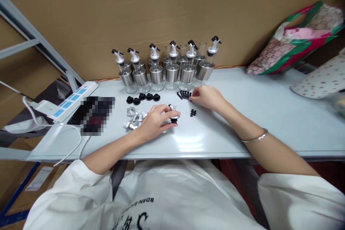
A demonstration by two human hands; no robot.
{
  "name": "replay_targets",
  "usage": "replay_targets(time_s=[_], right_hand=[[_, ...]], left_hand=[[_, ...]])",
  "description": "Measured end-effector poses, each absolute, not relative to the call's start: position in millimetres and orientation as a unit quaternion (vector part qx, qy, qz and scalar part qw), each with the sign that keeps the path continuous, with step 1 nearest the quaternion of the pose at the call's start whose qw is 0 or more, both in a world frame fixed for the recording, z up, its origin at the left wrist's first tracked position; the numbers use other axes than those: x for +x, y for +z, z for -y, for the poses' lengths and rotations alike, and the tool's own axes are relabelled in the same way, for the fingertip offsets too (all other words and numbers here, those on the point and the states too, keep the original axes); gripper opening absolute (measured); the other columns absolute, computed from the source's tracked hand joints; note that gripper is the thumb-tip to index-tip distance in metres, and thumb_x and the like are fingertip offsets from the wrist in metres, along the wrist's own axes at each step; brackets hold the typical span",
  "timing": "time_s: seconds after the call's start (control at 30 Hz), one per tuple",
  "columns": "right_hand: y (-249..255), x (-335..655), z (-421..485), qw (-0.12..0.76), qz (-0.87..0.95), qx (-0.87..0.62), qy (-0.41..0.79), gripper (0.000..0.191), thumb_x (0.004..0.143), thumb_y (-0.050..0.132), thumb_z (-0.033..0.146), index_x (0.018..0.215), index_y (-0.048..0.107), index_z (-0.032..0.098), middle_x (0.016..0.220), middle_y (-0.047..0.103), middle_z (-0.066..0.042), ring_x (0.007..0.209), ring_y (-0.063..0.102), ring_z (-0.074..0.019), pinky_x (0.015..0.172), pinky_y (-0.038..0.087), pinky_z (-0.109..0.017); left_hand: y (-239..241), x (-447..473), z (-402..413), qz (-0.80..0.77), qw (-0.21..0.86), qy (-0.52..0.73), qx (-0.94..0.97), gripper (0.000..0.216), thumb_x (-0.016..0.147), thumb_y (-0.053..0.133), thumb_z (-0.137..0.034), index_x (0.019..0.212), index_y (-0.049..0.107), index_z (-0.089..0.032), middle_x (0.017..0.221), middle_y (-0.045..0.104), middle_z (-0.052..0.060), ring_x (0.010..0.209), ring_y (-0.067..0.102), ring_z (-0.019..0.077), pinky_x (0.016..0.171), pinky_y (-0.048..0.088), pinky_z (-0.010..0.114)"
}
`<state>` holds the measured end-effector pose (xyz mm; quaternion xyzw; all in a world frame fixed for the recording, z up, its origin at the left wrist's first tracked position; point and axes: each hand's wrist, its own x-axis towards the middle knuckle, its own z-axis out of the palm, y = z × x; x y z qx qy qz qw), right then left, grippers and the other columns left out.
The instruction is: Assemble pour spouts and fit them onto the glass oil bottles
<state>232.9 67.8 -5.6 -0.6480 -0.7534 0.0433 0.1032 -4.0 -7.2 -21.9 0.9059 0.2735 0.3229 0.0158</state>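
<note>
Head view: person at a white table point(275, 115), brown board point(129, 7) behind.
Far left: grey metal frame point(37, 41); power strip point(72, 101) lying slantwise on the table's left end, white adapter point(47, 108) at its near end.
Phone-like item: dark, pixelated device point(98, 115), right of the power strip.
Black caps: five black caps point(142, 96) in a loose cluster in front of the leftmost bottles.
Silver parts: small pile of silver parts point(131, 126), just left of the left hand, partly hidden by it.
Left hand: left hand point(156, 121) pinches a pourer top point(174, 120) between thumb and fingers — tips parted only by its width, black stopper pointing down.
Bottles: front row of six bottles point(172, 74), glass with steel bands, pourers fitted; more glass behind, mostly hidden.
Black levers: short row of black levers point(184, 95), right of the caps, in front of the bottles.
Black bits: few tiny black bits point(192, 111), nearer the person than the levers.
Right hand: right hand point(207, 97) at the levers' right end, fingertips nearly together — cannot tell if one is gripped. Silver bangle point(256, 137) on forearm.
Far right: patterned bag point(291, 43) leaning on the board; white spotted item point(320, 75) nearer.
</note>
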Motion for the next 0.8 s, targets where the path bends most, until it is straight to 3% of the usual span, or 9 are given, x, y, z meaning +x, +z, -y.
replay_targets(time_s=[0.23, 0.37, 0.53, 0.8], right_hand=[[-13, 229, -67, 0.116, 0.85, -0.503, 0.103, 0.03, 0.084, 0.055, 0.027, 0.105, 0.074, 0.019, 0.079, 0.075, -0.006, 0.067, 0.065, -0.019, 0.063, 0.041, -0.026], [-10, 229, -64, 0.118, 0.857, -0.49, 0.107, 0.026, 0.084, 0.053, 0.024, 0.093, 0.076, 0.018, 0.085, 0.076, -0.006, 0.072, 0.067, -0.0193, 0.065, 0.042, -0.026], [-5, 229, -62, 0.107, 0.857, -0.491, 0.113, 0.023, 0.084, 0.056, 0.029, 0.081, 0.075, 0.017, 0.073, 0.074, -0.006, 0.061, 0.062, -0.017, 0.059, 0.039, -0.026], [-4, 223, -57, 0.061, 0.84, -0.536, 0.052, 0.016, 0.079, 0.062, 0.026, 0.085, 0.074, 0.019, 0.077, 0.074, -0.007, 0.068, 0.063, -0.0205, 0.059, 0.036, -0.028]], left_hand=[[-25, -4, 6, -0.283, 0.027, 0.318, 0.905, 0.031, 0.09, 0.054, -0.037, 0.117, 0.058, -0.023, 0.097, 0.058, 0.005, 0.094, 0.056, 0.0172, 0.085, 0.047, 0.033], [-27, -4, 5, -0.286, 0.03, 0.312, 0.906, 0.038, 0.089, 0.055, -0.038, 0.125, 0.054, -0.024, 0.098, 0.058, 0.005, 0.095, 0.056, 0.0179, 0.087, 0.046, 0.034], [-27, -4, 5, -0.316, 0.043, 0.303, 0.898, 0.04, 0.088, 0.058, -0.036, 0.124, 0.053, -0.02, 0.1, 0.059, 0.006, 0.098, 0.056, 0.0187, 0.09, 0.044, 0.034], [-19, 0, 11, -0.364, 0.101, 0.264, 0.888, 0.024, 0.084, 0.057, -0.022, 0.108, 0.058, -0.018, 0.099, 0.058, 0.006, 0.094, 0.056, 0.0187, 0.091, 0.043, 0.035]])
